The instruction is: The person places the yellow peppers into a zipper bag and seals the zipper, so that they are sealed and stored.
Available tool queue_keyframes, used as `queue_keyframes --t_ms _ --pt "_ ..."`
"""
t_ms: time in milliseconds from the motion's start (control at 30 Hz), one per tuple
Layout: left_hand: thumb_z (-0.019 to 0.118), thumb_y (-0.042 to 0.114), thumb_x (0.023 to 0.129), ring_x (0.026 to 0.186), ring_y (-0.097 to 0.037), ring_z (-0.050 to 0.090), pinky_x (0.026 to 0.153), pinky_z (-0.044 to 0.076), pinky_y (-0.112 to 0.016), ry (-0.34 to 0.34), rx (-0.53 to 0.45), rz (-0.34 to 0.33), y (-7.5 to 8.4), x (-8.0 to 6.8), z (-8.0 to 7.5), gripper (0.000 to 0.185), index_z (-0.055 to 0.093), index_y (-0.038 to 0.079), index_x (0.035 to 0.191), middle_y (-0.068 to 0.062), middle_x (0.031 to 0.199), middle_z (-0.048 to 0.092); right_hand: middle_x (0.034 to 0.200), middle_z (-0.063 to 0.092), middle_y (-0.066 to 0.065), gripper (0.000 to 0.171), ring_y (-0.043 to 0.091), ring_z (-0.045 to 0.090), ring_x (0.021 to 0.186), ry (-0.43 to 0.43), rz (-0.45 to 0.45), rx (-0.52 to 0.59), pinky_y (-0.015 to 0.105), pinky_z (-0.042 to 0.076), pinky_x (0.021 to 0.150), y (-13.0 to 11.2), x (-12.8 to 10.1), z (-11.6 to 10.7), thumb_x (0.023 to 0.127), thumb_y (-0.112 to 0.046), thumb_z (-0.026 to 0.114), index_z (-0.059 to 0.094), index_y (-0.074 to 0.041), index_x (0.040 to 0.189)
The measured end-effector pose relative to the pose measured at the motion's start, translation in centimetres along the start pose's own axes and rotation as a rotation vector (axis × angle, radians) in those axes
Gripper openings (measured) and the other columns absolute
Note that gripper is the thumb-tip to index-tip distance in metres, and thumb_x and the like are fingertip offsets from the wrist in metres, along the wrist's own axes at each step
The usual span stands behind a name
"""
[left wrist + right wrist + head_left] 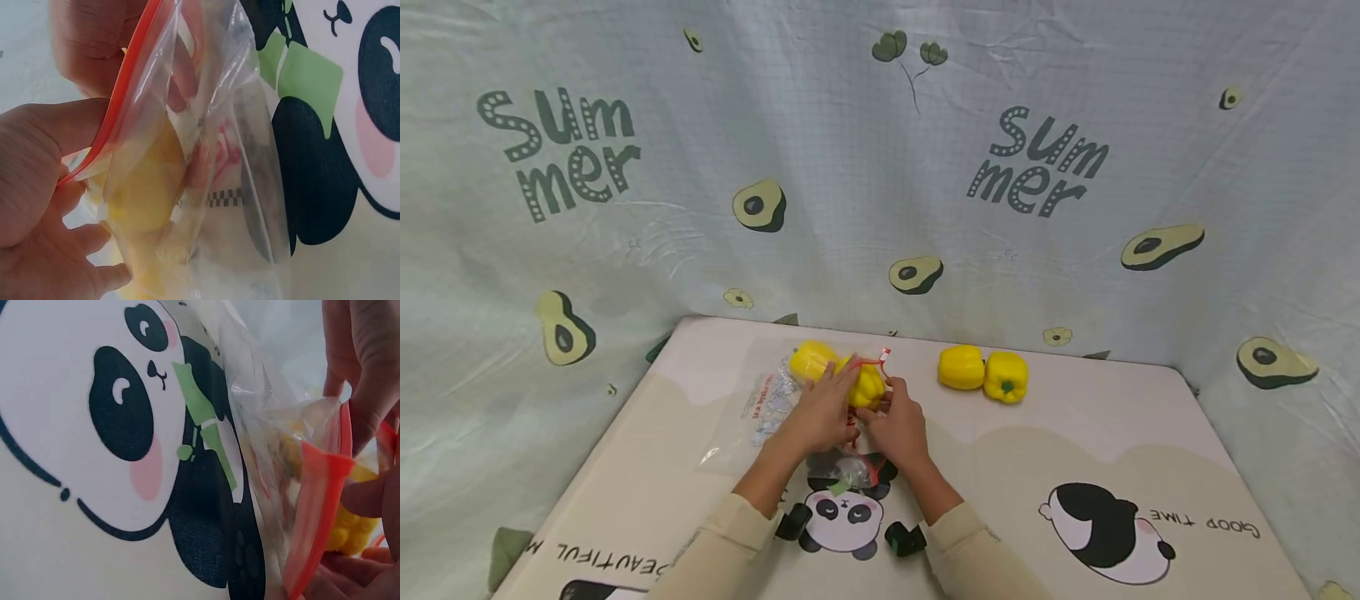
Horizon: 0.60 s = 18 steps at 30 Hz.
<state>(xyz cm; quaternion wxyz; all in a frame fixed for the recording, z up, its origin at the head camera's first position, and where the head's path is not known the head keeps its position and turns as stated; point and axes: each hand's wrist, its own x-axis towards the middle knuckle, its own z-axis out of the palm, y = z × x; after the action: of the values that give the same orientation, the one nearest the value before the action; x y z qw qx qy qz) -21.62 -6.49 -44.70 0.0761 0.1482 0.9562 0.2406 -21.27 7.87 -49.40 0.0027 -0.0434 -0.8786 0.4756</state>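
Note:
Both hands are at the mouth of a clear zip bag point(219, 162) with an orange-red closure strip. My left hand point(827, 414) pinches one side of the strip, its other fingers spread by a yellow bell pepper point(868, 390). Across from it, my right hand point(897, 423) grips the bag's other side, thumb and fingers at the red edge. The pepper sits between the two hands, and in the left wrist view its yellow side shows through the film. Part of the bag is hidden behind the fingers. A second yellow pepper point(811, 361) lies just beyond the left hand.
Two more yellow peppers, one on its side point(961, 367) and one stem-forward point(1006, 377), lie together to the right. A flat clear bag with red print point(726, 446) spreads at left. The panda-print tabletop point(1000, 500) ends at a hanging avocado-print cloth point(835, 250).

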Motion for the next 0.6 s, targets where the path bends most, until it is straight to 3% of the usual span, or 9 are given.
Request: queue_keyframes --t_ms 133,267,467,600 --pt "0.087 0.016 0.082 0.163 -0.040 0.018 0.127 0.016 -0.070 -0.005 -0.006 0.004 0.2 -0.1 0.1 0.099 0.033 0.009 0.164 -0.003 0.176 0.023 0.123 0.074 0.017 0.056 0.031 0.072 0.108 0.066 -0.062 -0.054 0.048 0.062 0.097 0.2 -0.1 0.0 0.090 -0.018 0.081 0.056 -0.010 0.138" --pt "0.088 0.014 0.081 0.163 -0.040 0.016 0.128 0.015 -0.068 -0.010 -0.008 0.003 0.3 -0.1 0.1 0.099 0.032 0.010 0.164 -0.003 0.176 0.023 0.123 0.076 0.013 0.054 0.027 0.073 0.102 0.109 -0.083 -0.110 0.043 0.063 0.091 0.6 0.1 0.0 0.092 -0.024 0.080 0.061 -0.014 0.142" --pt "0.088 0.015 0.081 0.163 -0.041 0.016 0.128 0.018 -0.069 -0.014 0.013 0.017 0.3 -0.1 0.1 0.100 0.032 0.010 0.164 -0.004 0.175 0.023 0.126 0.075 0.010 0.059 0.021 0.068 0.094 0.097 -0.067 -0.146 0.038 0.062 0.087 1.0 0.4 0.1 0.096 -0.031 0.075 0.057 -0.017 0.150" --pt "0.088 0.015 0.081 0.163 -0.041 0.016 0.128 0.018 -0.068 -0.013 0.017 0.018 0.4 -0.1 0.1 0.100 0.032 0.010 0.164 -0.003 0.176 0.023 0.129 0.074 0.011 0.058 0.021 0.068 0.094 0.104 -0.089 -0.126 0.039 0.062 0.087 1.2 0.6 0.3 0.095 -0.025 0.077 0.058 -0.014 0.148"
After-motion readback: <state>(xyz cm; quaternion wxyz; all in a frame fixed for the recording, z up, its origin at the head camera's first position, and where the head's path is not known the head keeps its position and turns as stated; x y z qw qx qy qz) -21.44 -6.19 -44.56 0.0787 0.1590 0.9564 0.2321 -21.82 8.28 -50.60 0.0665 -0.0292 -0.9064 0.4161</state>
